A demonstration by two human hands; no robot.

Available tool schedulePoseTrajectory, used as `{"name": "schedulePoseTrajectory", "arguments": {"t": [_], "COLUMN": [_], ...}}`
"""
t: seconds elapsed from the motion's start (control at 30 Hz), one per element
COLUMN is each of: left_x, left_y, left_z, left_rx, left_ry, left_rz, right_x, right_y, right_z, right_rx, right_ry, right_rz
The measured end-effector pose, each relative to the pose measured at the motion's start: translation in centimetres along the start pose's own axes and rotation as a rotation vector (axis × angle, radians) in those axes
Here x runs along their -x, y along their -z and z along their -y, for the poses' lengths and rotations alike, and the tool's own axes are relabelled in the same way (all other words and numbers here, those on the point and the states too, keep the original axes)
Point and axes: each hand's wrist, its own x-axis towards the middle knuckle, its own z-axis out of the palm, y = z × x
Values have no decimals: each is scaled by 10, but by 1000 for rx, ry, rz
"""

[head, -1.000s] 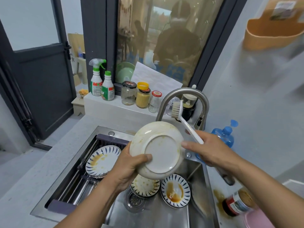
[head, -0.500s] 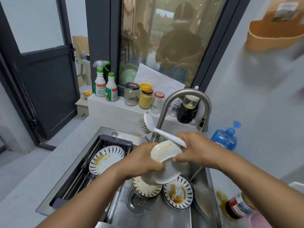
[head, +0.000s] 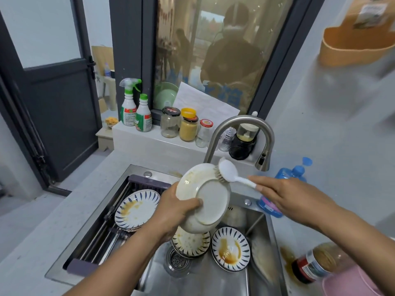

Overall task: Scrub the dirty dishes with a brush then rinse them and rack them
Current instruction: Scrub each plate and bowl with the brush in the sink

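1. Head view, the hands: the left hand [head: 175, 210] grips a white plate [head: 205, 197] by its lower-left edge, thumb on the underside, which faces the camera. The plate is held in the air above the sink [head: 213, 280]. The right hand [head: 284, 195] holds the handle of the white brush [head: 228, 173]; its fingers lie rather long along the handle, closed on it.
2. Head view, the change: half a second ago the plate was tipped flatter and the brush stood above it, apart. Now the plate is turned up again and the bristles touch the upper rim of its underside, where yellowish smears show. I judge the scrubbing of the back side is just starting.
3. Head view, what remains: no water is seen from the faucet [head: 241, 124], so rinsing is not yet begun. A stained patterned plate [head: 136, 208] lies on the rack [head: 102, 231] at the left of the sink; a stack of dirty plates [head: 190, 242] and a sauce-stained plate [head: 230, 248] wait at the bottom, near the drain
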Motion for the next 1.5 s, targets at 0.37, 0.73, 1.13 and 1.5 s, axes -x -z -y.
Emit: {"name": "schedulePoseTrajectory", "arguments": {"t": [0.37,0.73,1.13,1.5], "left_x": [6,11,0,-5], "left_y": [-4,0,1,-1], "left_z": [2,-7,-40,-5], "left_rx": [-342,354,-410,-254], "left_ry": [-166,-22,-139,-49], "left_rz": [137,139,491,115], "right_x": [3,-15,-35,3], "right_y": [13,1,-1,20], "right_z": [37,20,49,53], "right_rx": [62,-889,-284,240], "right_ry": [153,-52,45,239], "right_rz": [32,41,120,-11]}}
